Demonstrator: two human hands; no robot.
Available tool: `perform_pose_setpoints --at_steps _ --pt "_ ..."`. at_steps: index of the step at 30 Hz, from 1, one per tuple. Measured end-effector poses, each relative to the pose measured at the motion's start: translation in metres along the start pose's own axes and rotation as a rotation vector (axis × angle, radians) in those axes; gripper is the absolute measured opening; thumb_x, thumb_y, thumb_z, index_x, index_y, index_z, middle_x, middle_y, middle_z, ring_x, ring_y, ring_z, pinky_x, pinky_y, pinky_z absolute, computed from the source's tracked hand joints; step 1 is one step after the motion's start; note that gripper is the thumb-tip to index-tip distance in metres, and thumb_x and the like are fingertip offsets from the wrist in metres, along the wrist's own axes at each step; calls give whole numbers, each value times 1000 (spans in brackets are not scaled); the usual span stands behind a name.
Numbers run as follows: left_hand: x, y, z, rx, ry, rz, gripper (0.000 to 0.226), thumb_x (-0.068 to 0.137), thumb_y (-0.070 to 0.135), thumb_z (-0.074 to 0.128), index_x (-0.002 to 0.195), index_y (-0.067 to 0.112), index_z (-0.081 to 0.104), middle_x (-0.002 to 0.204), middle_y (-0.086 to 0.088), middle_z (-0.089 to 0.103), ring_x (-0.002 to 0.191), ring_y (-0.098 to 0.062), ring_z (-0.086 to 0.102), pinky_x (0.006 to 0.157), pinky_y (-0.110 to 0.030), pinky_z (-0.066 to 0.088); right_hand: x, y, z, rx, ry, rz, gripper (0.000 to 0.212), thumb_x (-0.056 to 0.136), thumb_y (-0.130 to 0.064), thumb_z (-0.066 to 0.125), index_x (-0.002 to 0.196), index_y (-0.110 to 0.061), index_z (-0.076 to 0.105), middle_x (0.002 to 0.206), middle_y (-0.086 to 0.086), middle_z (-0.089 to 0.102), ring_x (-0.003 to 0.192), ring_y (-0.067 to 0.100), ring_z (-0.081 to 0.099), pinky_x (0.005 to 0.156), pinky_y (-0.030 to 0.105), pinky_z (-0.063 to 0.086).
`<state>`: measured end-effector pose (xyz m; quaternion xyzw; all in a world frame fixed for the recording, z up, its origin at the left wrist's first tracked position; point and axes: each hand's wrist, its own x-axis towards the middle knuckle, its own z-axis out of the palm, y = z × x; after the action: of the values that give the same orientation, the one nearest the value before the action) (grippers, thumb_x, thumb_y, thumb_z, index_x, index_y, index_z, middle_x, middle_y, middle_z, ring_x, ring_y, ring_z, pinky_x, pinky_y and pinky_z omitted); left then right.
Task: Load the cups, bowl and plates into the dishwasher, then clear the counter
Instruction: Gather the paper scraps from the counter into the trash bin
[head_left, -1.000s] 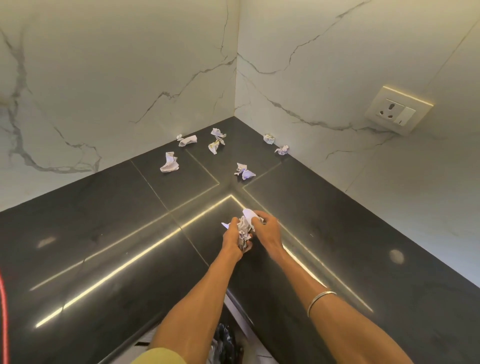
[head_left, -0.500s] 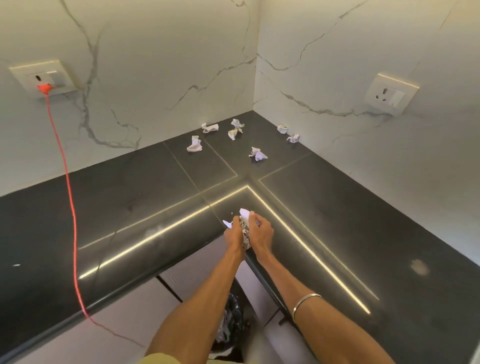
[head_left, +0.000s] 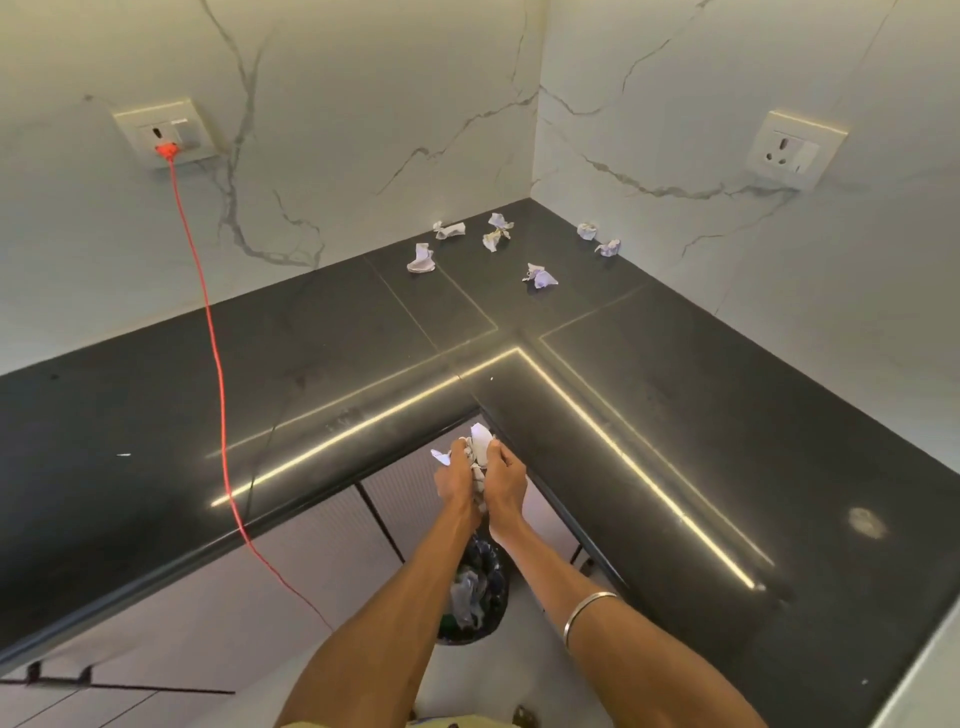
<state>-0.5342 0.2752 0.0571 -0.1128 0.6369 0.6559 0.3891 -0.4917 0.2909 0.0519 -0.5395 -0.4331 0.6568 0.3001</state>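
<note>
Off the black counter (head_left: 675, 415) edge, both hands' fingers (head_left: 506, 460) curl around crumpled paper (head_left: 479, 447).

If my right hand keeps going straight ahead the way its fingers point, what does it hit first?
Probably the inner edge of the black counter, just ahead of the right hand and the crumpled paper it grips; depth is unclear.

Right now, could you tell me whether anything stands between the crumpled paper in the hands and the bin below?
Nothing visible does. Both the left hand and right hand hold the paper wad beyond the counter edge, with the bin on the floor beneath the wrists.
</note>
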Motion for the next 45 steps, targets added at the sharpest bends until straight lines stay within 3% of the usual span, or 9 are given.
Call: perform_pose_setpoints --at_steps 11,22,27,31,33,36,38,41,45 --pt "29 -18 -66 144 14 -103 28 96 38 57 100 11 63 84 -5 67 74 -17 65 61 -30 55 -13 64 44 32 152 141 31 101 -31 50 111 -9 69 102 6 70 80 16 69 54 15 54" --pt "128 -100 -102 189 -11 -210 35 94 42 59 105 9 65 88 -7 71 76 -19 67 71 -36 59 30 163 58 49 183 276 27 97 -32 53 104 -13 71 95 3 72 81 17 70 63 25 59" --pt "221 -185 -116 254 -76 -265 41 92 46 59 100 7 65 88 -14 69 68 -23 64 59 -31 56 205 392 29 -74 210 393 18 85 -53 63 96 -41 56 76 -12 69 86 1 66 61 38 60" --pt "288 -263 -138 292 -126 -304 34 100 34 52 122 10 61 110 -6 66 97 -18 61 66 -14 52 143 347 41 33 166 429 31 103 -23 39 83 -17 61 63 -10 60 55 -1 60 47 8 44" --pt "319 -304 -148 380 -135 -301 43 96 36 55 133 13 53 115 3 60 103 -13 57 67 -9 49 165 387 38 5 119 404 32 101 -24 42 85 -11 66 69 -2 66 55 1 64 49 14 49" --pt "374 -355 -159 383 -51 -418 72 67 67 68 122 21 61 111 -4 70 99 -23 67 84 -39 57 208 470 36 -93 116 461 35 96 -37 43 92 -17 71 87 4 74 79 16 72 71 33 60" --pt "415 -390 -166 336 -96 -440 66 68 68 72 115 23 63 108 -5 71 99 -24 69 91 -44 56 228 518 32 -127 90 447 38 92 -46 41 102 -24 70 95 2 74 89 22 71 81 39 59" --pt "458 -423 -186 335 -98 -506 96 50 86 69 127 29 59 120 -2 69 108 -27 67 97 -48 52 252 572 17 -196 24 414 49 84 -63 39 115 -35 64 110 -5 71 102 19 67 92 46 55" --pt "417 -376 -197 276 -129 -533 71 78 72 57 126 20 64 114 -8 72 106 -30 67 99 -45 50 227 529 12 -162 16 499 53 89 -64 41 132 -35 53 126 -4 60 116 27 58 96 50 52"
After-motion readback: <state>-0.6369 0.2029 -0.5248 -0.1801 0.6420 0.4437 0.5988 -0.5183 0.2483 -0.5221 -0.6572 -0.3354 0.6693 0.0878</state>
